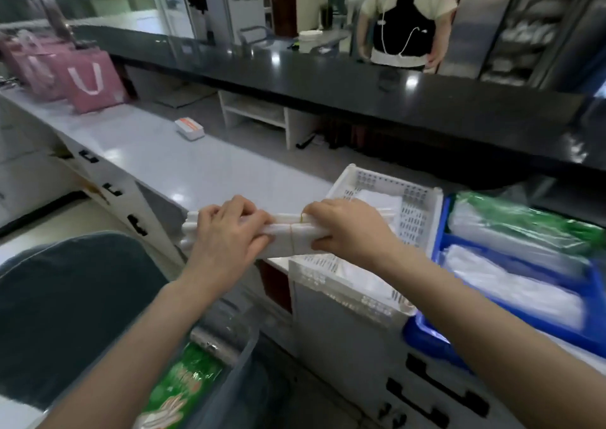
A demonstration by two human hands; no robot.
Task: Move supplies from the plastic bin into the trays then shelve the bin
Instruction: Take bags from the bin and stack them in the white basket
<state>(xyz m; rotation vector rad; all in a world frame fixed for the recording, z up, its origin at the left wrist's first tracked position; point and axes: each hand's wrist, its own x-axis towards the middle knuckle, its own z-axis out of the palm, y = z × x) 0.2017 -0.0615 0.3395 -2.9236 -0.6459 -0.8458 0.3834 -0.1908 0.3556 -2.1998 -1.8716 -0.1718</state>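
Together left hand (226, 228) and right hand (344, 228) clasp banded white bundle (288, 241).

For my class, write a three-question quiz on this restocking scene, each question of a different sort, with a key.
1. True or false: both hands, left hand and right hand, grip the white bundle.
2. What is tied round the bundle? A) a rubber band B) tape C) wire
3. Fill in: the blue tray sits to the ____ of the white basket.

Key: 1 true; 2 A; 3 right
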